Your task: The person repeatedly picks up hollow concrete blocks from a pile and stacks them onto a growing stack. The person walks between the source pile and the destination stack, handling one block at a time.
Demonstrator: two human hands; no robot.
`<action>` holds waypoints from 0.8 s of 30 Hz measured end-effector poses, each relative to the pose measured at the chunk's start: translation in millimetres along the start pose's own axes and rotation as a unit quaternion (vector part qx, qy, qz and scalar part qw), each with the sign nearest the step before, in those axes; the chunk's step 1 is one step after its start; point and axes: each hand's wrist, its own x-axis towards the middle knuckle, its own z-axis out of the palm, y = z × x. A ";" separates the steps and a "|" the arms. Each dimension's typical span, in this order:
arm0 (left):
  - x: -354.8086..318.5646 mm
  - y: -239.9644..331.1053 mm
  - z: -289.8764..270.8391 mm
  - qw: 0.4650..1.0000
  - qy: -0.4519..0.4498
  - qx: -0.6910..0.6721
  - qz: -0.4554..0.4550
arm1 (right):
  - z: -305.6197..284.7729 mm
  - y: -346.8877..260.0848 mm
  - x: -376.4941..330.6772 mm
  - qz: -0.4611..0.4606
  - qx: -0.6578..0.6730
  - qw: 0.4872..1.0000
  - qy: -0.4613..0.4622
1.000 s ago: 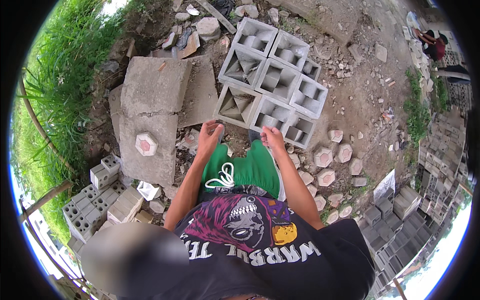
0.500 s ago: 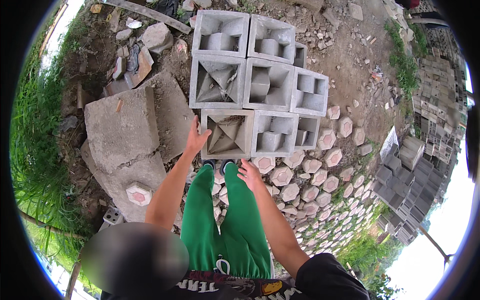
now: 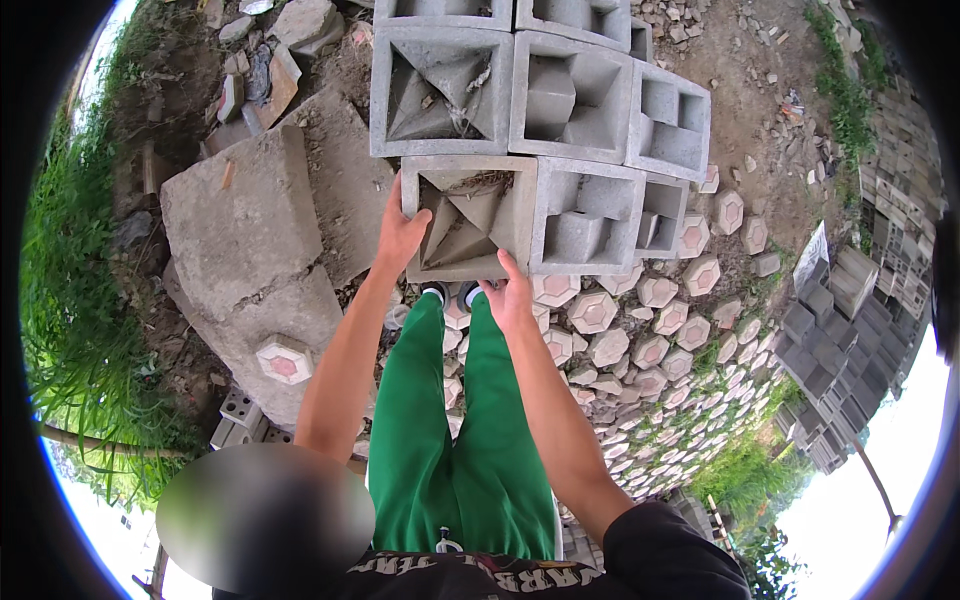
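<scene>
A square concrete block (image 3: 470, 267) with a hollow face of slanted triangular facets and some dry twigs inside is nearest to me. My left hand (image 3: 402, 232) grips its left wall, thumb over the rim and fingers along the outer side. At the near edge, my right hand (image 3: 510, 293) holds the block with its thumb on the rim and its fingers underneath, partly hidden. Right beside it stands another hollow concrete block (image 3: 590, 266). A similar faceted block (image 3: 440, 42) lies directly behind it, touching or nearly so.
More hollow blocks (image 3: 668, 120) are stacked to the right and behind. A large broken concrete slab (image 3: 235, 220) lies on the left, with a hexagonal paver (image 3: 283, 359) on it. Loose hexagonal pavers (image 3: 594, 312) cover the ground at right. Grey block piles (image 3: 830, 350) stand far right.
Both hands have closed onto the nearest block, the right reaching up to its near edge. The view has shifted, so the blocks appear larger and higher.
</scene>
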 end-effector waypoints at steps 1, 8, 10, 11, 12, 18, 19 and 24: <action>1.1 -5.6 0.8 1.000 0.000 -0.009 0.003 | 0.5 0.8 1.6 0.000 0.009 1.000 -0.006; 1.4 -4.1 -0.6 1.000 -0.016 0.024 0.009 | 2.4 0.7 8.7 0.004 0.035 0.999 -0.027; -0.7 2.7 0.7 1.000 -0.016 0.021 -0.005 | 2.1 0.7 9.4 0.007 0.041 0.999 -0.030; -1.9 5.2 1.1 1.000 -0.016 0.019 -0.010 | 2.0 0.9 9.7 0.008 0.044 0.999 -0.032; -3.6 7.7 1.4 1.000 -0.012 0.014 -0.016 | 2.1 1.8 9.6 0.009 0.049 0.998 -0.035; -15.4 2.1 1.4 0.998 0.007 -0.060 -0.020 | -3.5 3.4 10.0 0.014 0.051 0.998 -0.034; -22.2 -2.0 3.2 0.996 0.016 -0.084 -0.013 | -7.2 3.4 10.6 0.019 0.047 0.998 -0.029; -48.3 -30.8 -1.6 0.993 0.065 -0.089 -0.041 | -21.0 9.9 5.7 0.022 0.011 0.999 -0.030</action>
